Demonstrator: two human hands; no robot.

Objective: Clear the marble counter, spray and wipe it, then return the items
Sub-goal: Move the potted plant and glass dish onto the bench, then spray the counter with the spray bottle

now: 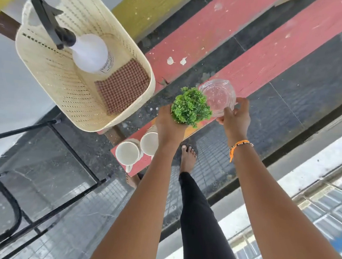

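**Two hands full over the red bench**

The left hand (169,122) is curled around the bottom of a little green plant (191,106). The bushy leaves hide whatever pot it sits in. The right hand (235,117) pinches a clear glass dish (218,97) by its near edge, with fingers on the rim and thumb below. The plant and the dish are just beside each other, and the leaves cover a bit of the dish. Both are held over a red wooden bench (252,60) with chipped paint.

On the near end of the bench, just under the left wrist, stand two white mugs (136,150) side by side, touching each other. Both look open at the top.

To the left sits a cream plastic basket (54,70) with small holes in its walls. Inside it stands a white spray bottle (90,53) with a black trigger top. A red checked cloth (121,86) lies folded right next to the bottle.

An orange thread band (236,146) is tied on the right wrist. A bare foot (188,159) stands on the dark floor by the bench. A black metal chair frame (31,170) is at the lower left.
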